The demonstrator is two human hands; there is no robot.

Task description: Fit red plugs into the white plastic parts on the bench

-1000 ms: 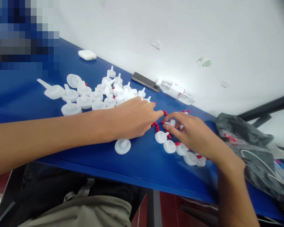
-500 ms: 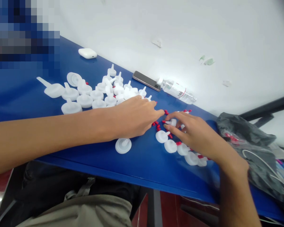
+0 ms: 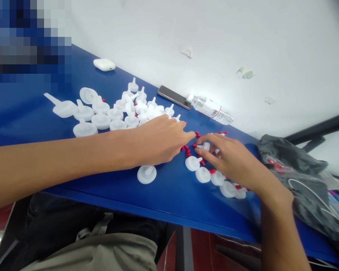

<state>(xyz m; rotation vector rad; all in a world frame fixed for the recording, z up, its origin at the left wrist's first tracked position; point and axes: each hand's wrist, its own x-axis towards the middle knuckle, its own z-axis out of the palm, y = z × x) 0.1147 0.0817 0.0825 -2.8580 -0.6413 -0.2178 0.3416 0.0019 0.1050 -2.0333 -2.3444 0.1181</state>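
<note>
My left hand (image 3: 166,140) reaches over the table, palm down, its fingers apart and their undersides mostly hidden. Small red tip caps (image 3: 186,147) lie beside its fingers. My right hand (image 3: 231,156) has its thumb and index finger around a white nozzle lid (image 3: 205,146) with a red cap on its tip. Below that hand, a curved row of white nozzle lids (image 3: 202,175) lies with red tips among them. Many more white nozzle lids (image 3: 101,121) are clustered left of and behind my left hand. One single lid (image 3: 147,174) rests nearer the table's front edge.
Along the wall are a white earbud case (image 3: 104,64), a phone (image 3: 174,97) and a clear bottle (image 3: 210,108) lying on its side. Dark plastic bags (image 3: 307,188) lie at the right end of the blue table (image 3: 169,199).
Both hands keep nearly the same place and pose. The view shifts very slightly, and the right forearm moves a little to the left.
</note>
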